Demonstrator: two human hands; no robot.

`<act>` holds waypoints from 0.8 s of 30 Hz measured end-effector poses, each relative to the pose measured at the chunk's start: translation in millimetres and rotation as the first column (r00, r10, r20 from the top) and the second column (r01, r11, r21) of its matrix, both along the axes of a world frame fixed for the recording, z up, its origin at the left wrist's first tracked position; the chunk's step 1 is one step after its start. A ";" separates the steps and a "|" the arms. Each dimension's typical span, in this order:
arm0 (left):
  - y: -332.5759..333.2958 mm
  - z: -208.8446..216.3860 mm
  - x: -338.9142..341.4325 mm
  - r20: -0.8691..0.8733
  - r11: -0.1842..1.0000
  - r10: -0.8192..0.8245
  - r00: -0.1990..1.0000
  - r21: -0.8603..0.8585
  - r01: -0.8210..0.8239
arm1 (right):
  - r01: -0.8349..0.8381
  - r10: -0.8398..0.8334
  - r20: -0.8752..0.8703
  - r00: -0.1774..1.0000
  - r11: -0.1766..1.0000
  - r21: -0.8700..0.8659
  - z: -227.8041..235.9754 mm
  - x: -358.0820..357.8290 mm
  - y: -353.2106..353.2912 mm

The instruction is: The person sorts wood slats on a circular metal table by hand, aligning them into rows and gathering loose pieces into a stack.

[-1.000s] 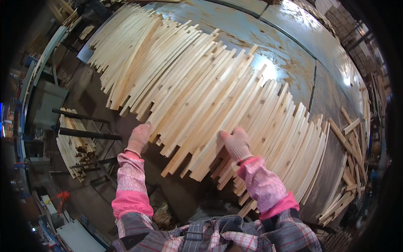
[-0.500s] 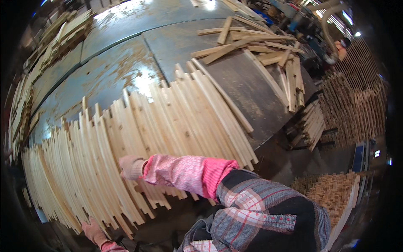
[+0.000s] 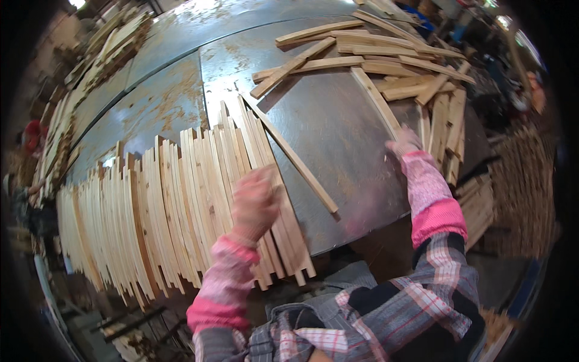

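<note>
Pale wooden slats lie side by side in a wide row on the metal table. Over the right part of this row is my left hand, smeared by motion, its fingers too blurred to read. Farther right, my right hand is closed around the near end of a long wooden strip, which still lies on the tabletop. Another single strip rests at a slant between the row and that strip. Both forearms wear pink sleeves.
A loose, crisscrossed pile of wooden strips covers the far right of the table. Stacked boards stand at the far left, with a person beside them. Bundled wood stands beyond the table's right edge. Sawdust lies on the tabletop.
My right hand has gone from the slat row to the strip on the right. My left hand has come up from the row's lower left edge. The view has shifted too.
</note>
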State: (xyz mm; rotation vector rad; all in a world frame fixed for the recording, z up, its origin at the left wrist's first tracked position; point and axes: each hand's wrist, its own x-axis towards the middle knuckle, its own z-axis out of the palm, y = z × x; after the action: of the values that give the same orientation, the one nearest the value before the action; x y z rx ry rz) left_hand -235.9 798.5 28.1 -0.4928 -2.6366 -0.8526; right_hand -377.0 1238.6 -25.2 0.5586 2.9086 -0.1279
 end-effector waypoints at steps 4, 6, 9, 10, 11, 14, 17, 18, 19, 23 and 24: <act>96.1 -46.8 -73.1 0.105 0.822 0.337 0.936 -0.517 -0.238 | -0.028 0.048 0.201 0.978 0.995 -0.098 -13.9 -3.2 23.9; 98.9 -68.5 -86.7 0.139 0.717 0.577 0.805 -0.559 -0.417 | -0.058 0.132 0.203 0.970 0.941 -0.333 -3.1 26.2 2.9; 117.6 -48.4 -95.4 0.478 0.741 0.663 0.577 -0.533 -0.410 | -0.123 0.255 0.121 0.959 0.762 -0.636 -6.1 78.9 -18.9; 119.8 -57.3 -86.2 0.464 0.737 0.664 0.586 -0.535 -0.413 | -0.218 0.329 0.036 0.944 0.701 -0.679 -28.0 87.8 -32.3; 115.9 -64.4 -74.0 0.451 0.726 0.677 0.582 -0.540 -0.426 | -0.155 0.378 0.098 0.921 0.585 -0.796 0.2 89.8 -61.7; 113.5 -55.3 -36.2 0.509 0.781 0.606 0.611 -0.525 -0.338 | -0.265 0.513 0.039 0.857 0.505 -0.821 -33.8 101.2 -123.8; 86.6 -38.5 -7.3 0.493 0.853 0.488 0.720 -0.446 -0.272 | -0.298 0.679 0.168 0.715 0.513 -0.805 -33.0 121.9 -202.1; 85.2 -31.1 -5.7 0.497 0.872 0.467 0.731 -0.395 -0.288 | -0.344 0.743 0.182 0.644 0.494 -0.799 -39.7 131.4 -223.3; 102.6 -24.1 -21.8 0.389 0.875 0.441 0.809 -0.388 -0.291 | -0.832 0.972 0.142 0.186 0.232 -0.503 -135.0 141.6 -256.4; 78.0 -55.3 -16.3 0.221 0.799 0.548 0.807 -0.424 -0.426 | -0.654 0.957 0.007 0.289 0.203 -0.729 -14.9 66.5 -224.6; 81.5 -59.6 -20.7 0.247 0.827 0.500 0.830 -0.420 -0.374 | -0.882 0.940 -0.209 0.269 0.153 -0.446 -64.7 24.9 -211.6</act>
State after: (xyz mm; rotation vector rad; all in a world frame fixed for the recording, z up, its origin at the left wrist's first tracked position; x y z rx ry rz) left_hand -256.6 880.1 -31.5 0.2342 -3.0572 -0.3301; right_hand -352.1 1027.0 -90.0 -1.3029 2.3432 -0.5886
